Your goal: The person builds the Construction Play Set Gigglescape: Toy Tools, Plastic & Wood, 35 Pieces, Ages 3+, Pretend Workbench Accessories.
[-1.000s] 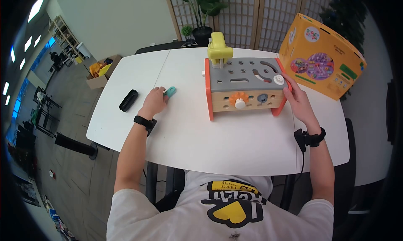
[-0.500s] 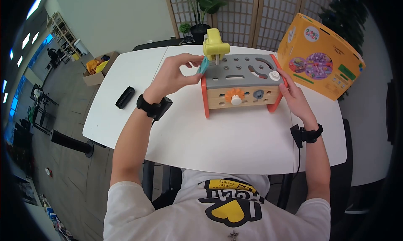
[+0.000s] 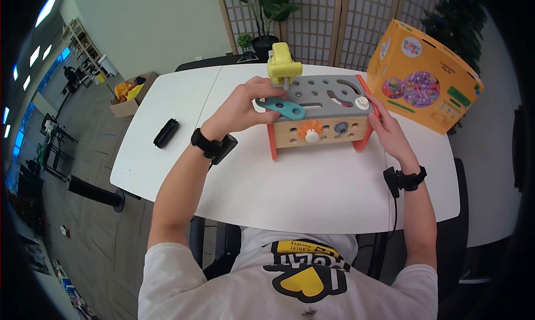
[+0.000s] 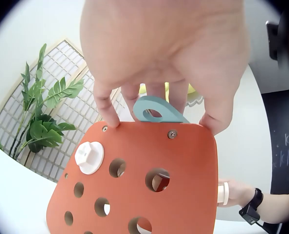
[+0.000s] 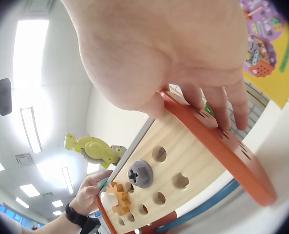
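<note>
A toy workbench with a grey pierced top, wooden front and orange end panels stands on the white table. My left hand grips its left end, thumb at the front corner and fingers toward the back. Between thumb and fingers a flat teal strip with holes lies on the top, its rounded end jutting over the orange panel. My right hand holds the right end panel, thumb near the top edge. A yellow toy circular saw stands at the back left of the top.
An orange-yellow toy carton stands tilted behind the right end. On the left of the table lies a black oblong case. The front carries an orange gear and a grey screw head.
My left hand picked the teal strip up from the table on the left, carried it right and laid it on the workbench top. My right hand stayed at the right end.
</note>
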### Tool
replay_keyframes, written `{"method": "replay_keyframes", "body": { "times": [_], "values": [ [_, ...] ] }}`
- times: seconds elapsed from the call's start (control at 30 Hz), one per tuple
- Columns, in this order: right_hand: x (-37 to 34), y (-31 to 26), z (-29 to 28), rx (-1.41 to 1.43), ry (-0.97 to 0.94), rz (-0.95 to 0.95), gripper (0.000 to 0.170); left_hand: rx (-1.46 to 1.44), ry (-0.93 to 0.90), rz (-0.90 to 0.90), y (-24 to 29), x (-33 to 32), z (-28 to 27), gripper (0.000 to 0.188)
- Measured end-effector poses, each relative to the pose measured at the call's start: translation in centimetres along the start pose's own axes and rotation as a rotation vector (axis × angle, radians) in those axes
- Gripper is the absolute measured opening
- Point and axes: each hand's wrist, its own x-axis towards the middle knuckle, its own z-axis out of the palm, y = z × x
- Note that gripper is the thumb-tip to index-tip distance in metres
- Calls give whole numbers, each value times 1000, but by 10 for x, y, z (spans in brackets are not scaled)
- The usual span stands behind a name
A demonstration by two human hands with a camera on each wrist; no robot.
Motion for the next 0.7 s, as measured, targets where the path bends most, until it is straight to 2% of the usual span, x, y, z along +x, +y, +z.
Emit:
{"method": "replay_keyframes", "body": {
  "times": [0.2,0.3,0.37,0.47,0.57,0.63,0.67,0.7],
  "values": [
    [0,-3,-1,-3,-15,44,48,-33,33,-19,0,-1,5,41],
    [0,0,2,-17,22,-16,48,-33,38,-45,6,-2,6,41],
    [-1,-4,0,-21,4,35,48,-26,60,-49,9,-3,8,40],
    [-1,0,-1,-46,30,17,47,-3,212,51,2,-14,3,37],
    [2,2,4,-59,59,-28,47,137,366,-101,-20,-42,-30,35],
    [0,-2,2,-74,59,0,47,379,467,-317,-56,-71,-59,37],
    [0,-3,3,-60,59,13,46,568,487,-329,-80,-90,-76,38],
    [0,-4,4,-49,61,27,46,711,443,-522,-104,-112,-92,47]
  ]
}}
